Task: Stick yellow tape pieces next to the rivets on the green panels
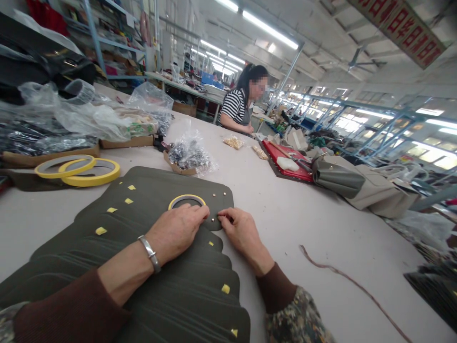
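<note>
A fanned stack of dark olive leather panels (pixel 150 200) lies on the table in front of me, with small yellow tape tabs and metal studs on them. My left hand (pixel 176 231) rests on the top panel, fingers curled and pressing down beside a yellow tape roll (pixel 186 201). My right hand (pixel 239 228) pinches the near right edge of that top panel by a stud, fingers together. A silver bracelet circles my left wrist.
Two yellow tape rolls (pixel 82 170) lie at left by plastic bags (pixel 71 114) and cardboard trays. A bag of dark hardware (pixel 189 155) sits behind the panels. A person in a striped shirt (pixel 237 107) sits farther along. Grey bags (pixel 357 183), a red tray (pixel 289 162) and a brown cord (pixel 353 283) lie right.
</note>
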A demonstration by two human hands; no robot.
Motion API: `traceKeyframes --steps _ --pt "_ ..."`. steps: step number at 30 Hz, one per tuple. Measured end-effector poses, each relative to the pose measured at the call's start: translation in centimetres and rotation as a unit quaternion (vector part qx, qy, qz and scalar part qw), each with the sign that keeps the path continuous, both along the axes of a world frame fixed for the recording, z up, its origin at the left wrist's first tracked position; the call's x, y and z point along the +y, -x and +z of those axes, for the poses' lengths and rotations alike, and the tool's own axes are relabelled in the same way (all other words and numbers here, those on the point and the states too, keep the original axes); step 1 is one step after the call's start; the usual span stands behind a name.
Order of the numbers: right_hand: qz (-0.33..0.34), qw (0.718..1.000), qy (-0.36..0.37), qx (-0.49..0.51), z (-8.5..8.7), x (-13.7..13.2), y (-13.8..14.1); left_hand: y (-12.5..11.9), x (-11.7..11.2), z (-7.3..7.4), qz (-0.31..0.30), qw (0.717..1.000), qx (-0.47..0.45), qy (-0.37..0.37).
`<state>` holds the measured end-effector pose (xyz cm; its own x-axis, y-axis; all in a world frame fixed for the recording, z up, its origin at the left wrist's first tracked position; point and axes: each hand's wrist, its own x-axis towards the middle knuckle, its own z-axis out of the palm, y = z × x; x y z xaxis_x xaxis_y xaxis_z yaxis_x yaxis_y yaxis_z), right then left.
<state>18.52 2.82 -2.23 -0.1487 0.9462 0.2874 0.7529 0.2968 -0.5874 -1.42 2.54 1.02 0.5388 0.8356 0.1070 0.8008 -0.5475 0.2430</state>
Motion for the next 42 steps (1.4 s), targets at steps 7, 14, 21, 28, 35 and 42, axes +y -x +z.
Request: traceKeyframes --steps 7,14,21,28,35,42 --pt "0.095 0.966 0.014 0.241 1.3 -1.2 0.4 0.6 -0.7 0.0 -0.041 0.992 -0.116 -0.005" --pt "0.13 0.974 -0.097 0.156 2.2 -1.8 1.4 0.2 -0.8 -0.1 -0.023 0.995 -0.098 -0.008" --pt "0.095 0.976 -0.179 0.08 1.2 -1.7 2.0 0.1 -0.9 0.0 0.001 0.997 -0.081 -0.003" --pt "0.041 0.983 -0.141 0.109 1.4 -2.1 2.8 -0.1 -0.7 0.3 -0.002 0.994 -0.104 -0.032" --pt "-0.053 0.911 0.157 0.378 1.8 -0.9 3.1 -0.5 -1.3 0.8 0.001 0.986 -0.145 -0.077" --pt "-0.029 0.923 0.236 0.304 1.0 0.1 1.2 -0.4 -1.1 0.8 0.032 0.998 0.039 -0.03"
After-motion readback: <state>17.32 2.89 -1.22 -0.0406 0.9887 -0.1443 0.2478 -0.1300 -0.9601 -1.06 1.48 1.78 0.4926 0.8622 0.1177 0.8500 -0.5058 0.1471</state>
